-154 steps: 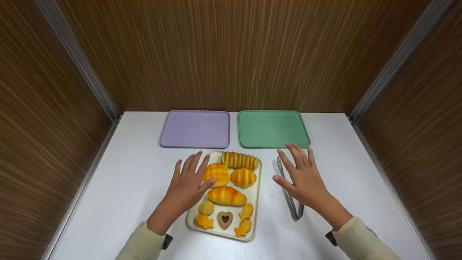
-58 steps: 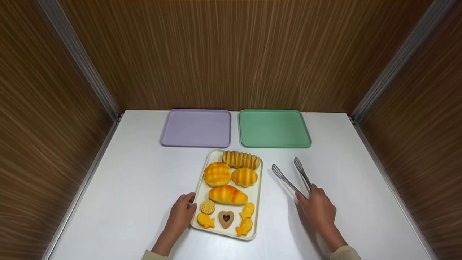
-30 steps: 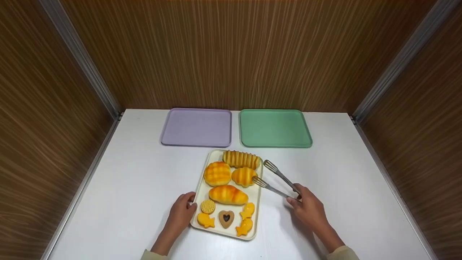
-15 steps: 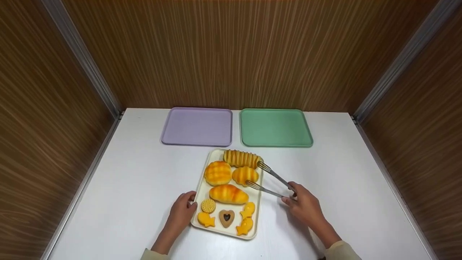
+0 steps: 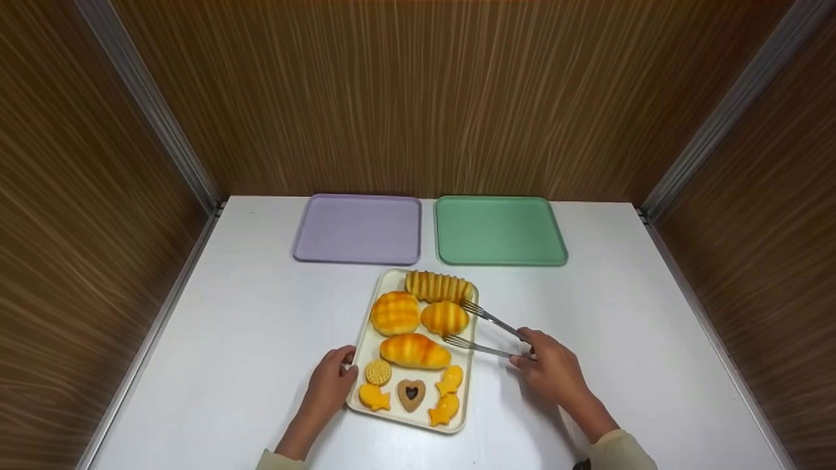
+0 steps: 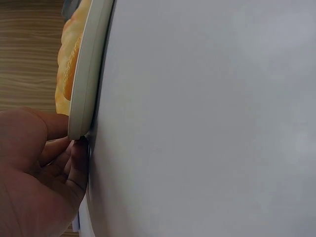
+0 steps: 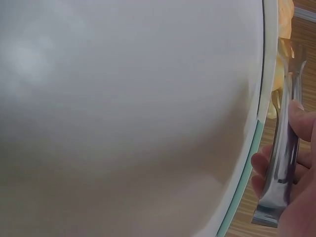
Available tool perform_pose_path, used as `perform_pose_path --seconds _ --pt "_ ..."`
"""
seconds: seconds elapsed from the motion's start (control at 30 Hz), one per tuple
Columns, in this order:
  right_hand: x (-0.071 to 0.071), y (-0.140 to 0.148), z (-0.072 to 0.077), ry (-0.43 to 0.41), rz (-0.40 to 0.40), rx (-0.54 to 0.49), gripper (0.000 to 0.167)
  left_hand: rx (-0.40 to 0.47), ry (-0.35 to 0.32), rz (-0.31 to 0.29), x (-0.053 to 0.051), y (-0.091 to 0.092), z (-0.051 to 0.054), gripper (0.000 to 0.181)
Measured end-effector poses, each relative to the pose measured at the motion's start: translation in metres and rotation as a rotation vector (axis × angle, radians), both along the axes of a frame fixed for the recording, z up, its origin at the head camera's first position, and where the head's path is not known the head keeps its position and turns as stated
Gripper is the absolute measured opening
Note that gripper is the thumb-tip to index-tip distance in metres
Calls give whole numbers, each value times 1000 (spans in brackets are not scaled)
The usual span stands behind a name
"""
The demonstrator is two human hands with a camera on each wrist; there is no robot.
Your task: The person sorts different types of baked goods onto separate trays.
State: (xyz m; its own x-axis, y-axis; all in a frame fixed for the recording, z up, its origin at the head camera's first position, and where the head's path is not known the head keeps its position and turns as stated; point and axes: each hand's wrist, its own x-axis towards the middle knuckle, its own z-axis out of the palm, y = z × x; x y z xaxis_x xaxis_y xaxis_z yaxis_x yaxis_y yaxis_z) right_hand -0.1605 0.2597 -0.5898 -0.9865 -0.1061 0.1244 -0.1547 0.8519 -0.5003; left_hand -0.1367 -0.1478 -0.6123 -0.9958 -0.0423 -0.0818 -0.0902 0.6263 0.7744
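Note:
My left hand [image 5: 331,380] grips the left rim of the cream tray [image 5: 407,423]; in the left wrist view its fingers [image 6: 76,158] are curled at the tray's edge [image 6: 85,98]. My right hand [image 5: 552,367] holds the metal tongs [image 5: 499,322], spread apart. Their tips stand on either side of the small ridged bread [image 5: 445,318], one by the striped long bread [image 5: 439,287], the other above the croissant-shaped bread [image 5: 415,351]. Whether the tips touch the bread, I cannot tell. In the right wrist view the tongs [image 7: 281,163] lie across the palm.
Behind the cream tray lie a purple tray [image 5: 359,230] and a green tray [image 5: 500,231]. A round bread [image 5: 395,313], a round biscuit [image 5: 378,372], a heart biscuit [image 5: 411,395] and several fish-shaped pieces [image 5: 374,397] share the cream tray. Wood-grain walls surround the white table [image 5: 222,326].
My right hand has picked up the tongs and moved them left over the tray, their tips now around the small ridged bread. My left hand has come down to the tray's rim and stayed there.

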Motion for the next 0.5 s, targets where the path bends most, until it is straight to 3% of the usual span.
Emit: perform_pose_path --seconds 0.23,0.5 --pt "-8 -3 2 26 33 58 51 9 2 -4 0 1 -1 35" --pt "-14 -9 2 -20 49 49 50 7 15 -2 1 -1 -1 34"
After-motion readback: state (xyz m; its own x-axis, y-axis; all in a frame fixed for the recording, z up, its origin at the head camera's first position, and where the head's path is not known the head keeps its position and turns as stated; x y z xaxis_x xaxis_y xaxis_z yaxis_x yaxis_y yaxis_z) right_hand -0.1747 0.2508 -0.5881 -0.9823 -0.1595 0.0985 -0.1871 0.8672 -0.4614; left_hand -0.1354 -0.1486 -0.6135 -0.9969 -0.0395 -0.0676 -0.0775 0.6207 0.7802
